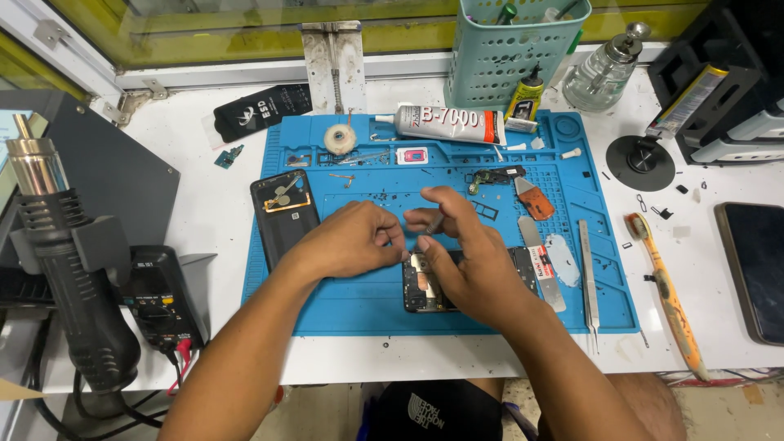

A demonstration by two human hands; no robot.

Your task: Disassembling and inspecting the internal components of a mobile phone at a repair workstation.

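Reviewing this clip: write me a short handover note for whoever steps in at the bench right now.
Left hand: fingers pinched together just left of the opened phone, apparently on something too small to make out.
Right hand: holds a thin dark tool, resting over the phone.
Phone lies open on the blue repair mat; its back cover is already off, lying to the left.
Tweezers, metal spudger and glue tube are on the mat, unused.
Left: phone is still open, cover not refitted.

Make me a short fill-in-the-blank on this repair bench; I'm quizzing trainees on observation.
1. Both hands work over an opened phone lying on a ____ mat.
2. The heat gun stands on the person's ____ side.
3. The tweezers lie to the ____ of the right hand.

Missing: blue; left; right
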